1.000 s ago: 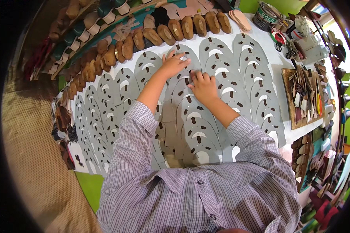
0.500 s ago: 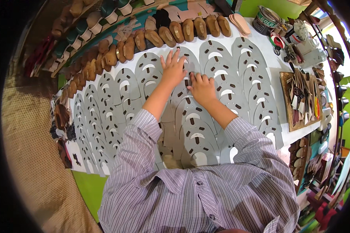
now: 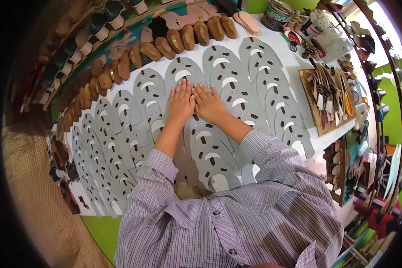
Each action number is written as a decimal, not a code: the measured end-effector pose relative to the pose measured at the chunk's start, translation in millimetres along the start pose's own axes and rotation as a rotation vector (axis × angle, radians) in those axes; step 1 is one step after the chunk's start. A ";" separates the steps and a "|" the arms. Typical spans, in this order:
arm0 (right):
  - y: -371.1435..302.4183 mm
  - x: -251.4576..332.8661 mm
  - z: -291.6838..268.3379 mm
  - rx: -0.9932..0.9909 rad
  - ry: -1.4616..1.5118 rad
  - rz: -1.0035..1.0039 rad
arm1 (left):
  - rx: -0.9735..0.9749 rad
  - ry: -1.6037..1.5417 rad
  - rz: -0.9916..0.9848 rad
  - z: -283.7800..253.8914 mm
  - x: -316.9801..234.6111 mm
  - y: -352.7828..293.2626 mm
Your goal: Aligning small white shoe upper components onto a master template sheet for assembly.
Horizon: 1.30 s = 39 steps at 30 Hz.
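Several grey, round-ended upper pieces (image 3: 196, 68) with curved cutouts and short dark strips lie in overlapping columns on a white-covered table (image 3: 295, 54). My left hand (image 3: 181, 103) rests flat on the middle column, fingers straight and pointing away from me. Beside it, my right hand (image 3: 207, 105) lies flat on the same column, its fingers stretched out and the two hands touching or nearly so. Neither hand grips anything. Parts of the pieces under my palms and forearms are hidden.
Wooden shoe lasts (image 3: 175, 41) line the table's far and left edges. Pale insole shapes (image 3: 246, 23) lie at the far side, near a can (image 3: 277, 18) and a plastic jug (image 3: 340, 44). A board with tools (image 3: 307, 77) sits at right, beside crowded shelves (image 3: 374, 111).
My hands have come together and slid nearer to me along the middle column. My right hand's bent fingers have straightened. The whole view has shifted slightly.
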State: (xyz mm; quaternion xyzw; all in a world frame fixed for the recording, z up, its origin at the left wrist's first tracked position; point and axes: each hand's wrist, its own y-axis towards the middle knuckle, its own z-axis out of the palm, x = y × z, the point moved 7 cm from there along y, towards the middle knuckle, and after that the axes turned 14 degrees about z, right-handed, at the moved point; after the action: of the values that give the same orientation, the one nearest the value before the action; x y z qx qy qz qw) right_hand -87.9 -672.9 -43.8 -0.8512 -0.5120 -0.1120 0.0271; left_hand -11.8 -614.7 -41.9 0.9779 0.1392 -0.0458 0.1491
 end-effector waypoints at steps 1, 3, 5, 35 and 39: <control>-0.3 0.2 -1.0 0.002 0.008 -0.001 | 0.008 0.014 -0.002 0.1 -0.8 1.2; 0.8 0.9 1.3 0.034 0.012 -0.001 | 0.038 0.009 0.006 -0.6 -0.7 1.4; -2.8 -0.9 -3.3 0.019 0.005 -0.010 | 0.069 0.006 0.010 -3.4 -6.5 0.9; -195.8 16.4 -35.8 0.189 0.072 -0.155 | 0.064 -0.131 -0.092 -47.3 -140.4 -171.1; -226.4 20.4 -19.1 0.187 0.109 -0.133 | 0.113 -0.190 -0.096 -39.3 -152.3 -194.7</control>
State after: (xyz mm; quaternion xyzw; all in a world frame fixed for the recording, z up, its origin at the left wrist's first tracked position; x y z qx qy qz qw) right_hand -280.5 -551.0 -36.3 -0.8019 -0.5732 -0.1114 0.1267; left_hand -211.3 -463.6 -38.8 0.9682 0.1685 -0.1530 0.1039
